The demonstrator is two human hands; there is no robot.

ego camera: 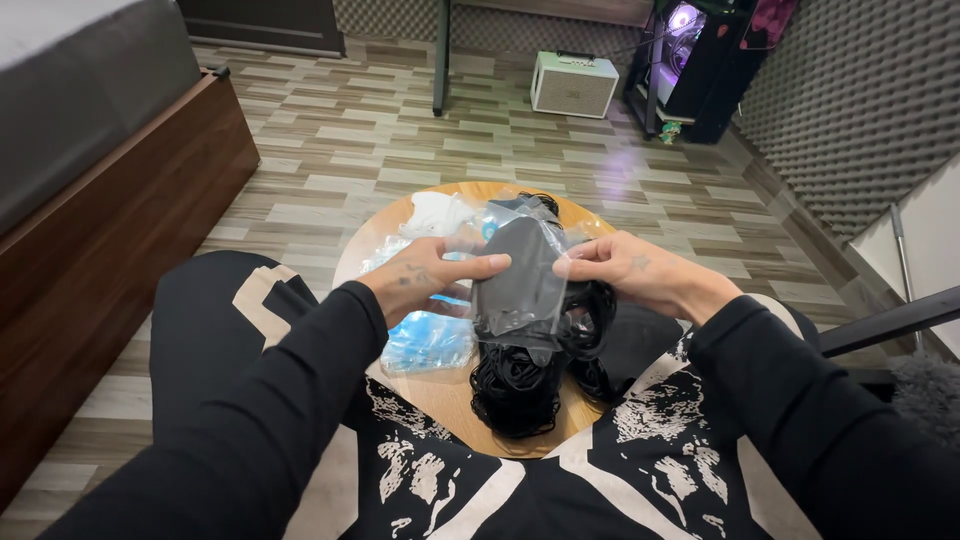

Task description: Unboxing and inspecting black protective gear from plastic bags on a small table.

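Over a small round wooden table point(440, 395), both my hands hold a clear plastic bag with a black face mask point(522, 275) inside. My left hand point(425, 275) pinches the bag's left edge, and my right hand point(625, 268) pinches its right edge. Below the bag a heap of black masks with elastic loops point(520, 385) lies on the table. A stack of blue masks in clear wrappers point(428, 342) sits under my left hand. More clear and white packets point(440, 213) lie at the table's far side.
A dark wooden bed frame point(110, 230) stands at the left. On the wood-pattern floor beyond the table are a white speaker box point(573, 84), a desk leg point(440, 60) and a lit computer tower point(690, 50). A chair armrest point(890, 322) is at right.
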